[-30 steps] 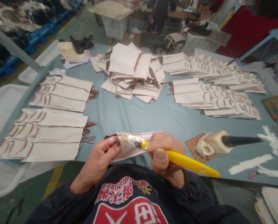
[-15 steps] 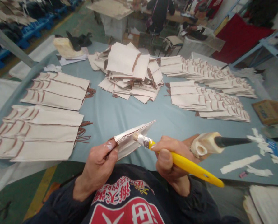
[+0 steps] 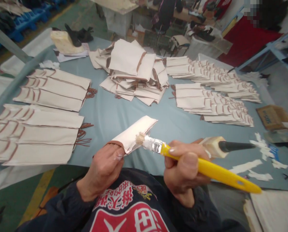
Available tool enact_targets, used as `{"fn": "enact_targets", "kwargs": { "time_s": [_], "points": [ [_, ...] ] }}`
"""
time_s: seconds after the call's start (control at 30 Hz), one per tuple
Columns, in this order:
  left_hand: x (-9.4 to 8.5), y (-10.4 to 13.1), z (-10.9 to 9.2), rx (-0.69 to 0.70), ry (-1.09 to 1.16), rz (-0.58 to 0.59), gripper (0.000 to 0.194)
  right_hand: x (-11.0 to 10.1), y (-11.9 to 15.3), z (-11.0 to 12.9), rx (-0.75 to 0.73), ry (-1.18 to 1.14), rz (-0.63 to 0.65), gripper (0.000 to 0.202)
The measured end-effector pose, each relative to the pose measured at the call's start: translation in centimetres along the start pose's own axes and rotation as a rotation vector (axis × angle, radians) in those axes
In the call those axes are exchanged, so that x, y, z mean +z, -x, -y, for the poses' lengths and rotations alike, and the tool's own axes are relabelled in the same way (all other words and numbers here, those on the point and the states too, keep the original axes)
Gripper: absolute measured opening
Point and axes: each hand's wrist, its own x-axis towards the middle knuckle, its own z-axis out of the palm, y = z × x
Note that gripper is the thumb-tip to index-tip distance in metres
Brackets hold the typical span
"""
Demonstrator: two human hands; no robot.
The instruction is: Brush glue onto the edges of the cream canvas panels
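My left hand [image 3: 106, 170] is closed on the brown-trimmed end of a cream fabric piece [image 3: 134, 130], with some fingers hidden inside or behind it. White smears mark the fingertips. In my right hand [image 3: 185, 167] is a yellow-handled paintbrush [image 3: 216, 170], its ferrule and bristles coated in white paste. The bristle tip touches the edge of the fabric piece, or lies just in front of it. Behind my right hand stands a cream container [image 3: 213, 146] with a black-handled tool [image 3: 238, 146] on it.
Cream pieces with brown trim lie in overlapping rows at left [image 3: 47, 137] and right [image 3: 192, 98] on the blue-grey table [image 3: 105, 112]. A loose heap [image 3: 127, 59] sits mid-back. White scraps [image 3: 247, 166] and a cardboard box [image 3: 276, 116] are at the right.
The fabric piece has turned in my left hand, so its broad cream face now shows. My right hand and the brush have shifted slightly right, the handle extending farther right.
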Motion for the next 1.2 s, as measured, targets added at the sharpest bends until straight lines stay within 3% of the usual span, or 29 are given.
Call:
{"fn": "enact_targets", "kwargs": {
  "time_s": [0.07, 0.23, 0.37, 0.57, 0.73, 0.9, 1.07, 1.2],
  "points": [
    [0.1, 0.0, 0.2, 0.035, -0.051, 0.012, 0.027, 0.6, -0.3, -0.4, 0.063, -0.013, -0.086, 0.028],
    [0.6, 0.1, 0.5, 0.029, -0.121, 0.004, 0.025, 1.5, 1.3, -0.8, 0.233, -0.02, 0.175, 0.026],
    [0.7, 0.3, 0.6, 0.023, -0.091, 0.005, 0.025, 1.5, 2.0, -0.2, 0.218, -0.057, 0.265, 0.028],
    [0.9, 0.0, 0.6, 0.016, -0.097, -0.007, 0.024, 1.5, 1.3, -0.8, 0.233, -0.028, 0.068, 0.028],
    [1.1, -0.1, 0.7, -0.026, -0.08, -0.016, 0.027, 1.8, 2.5, -0.9, 0.33, -0.142, 0.207, 0.03],
    [1.3, 0.0, 0.6, -0.052, -0.069, -0.021, 0.023, 1.5, 1.4, -2.0, 0.314, -0.135, 0.062, 0.03],
    [1.6, 0.4, 0.4, -0.136, -0.093, -0.069, 0.021, 1.0, 0.5, -3.4, 0.363, -0.193, 0.238, 0.034],
    [1.8, 0.7, 0.4, -0.194, -0.076, -0.057, 0.02, 0.4, -0.4, -1.3, 0.301, -0.188, -0.024, 0.034]
  ]
}}
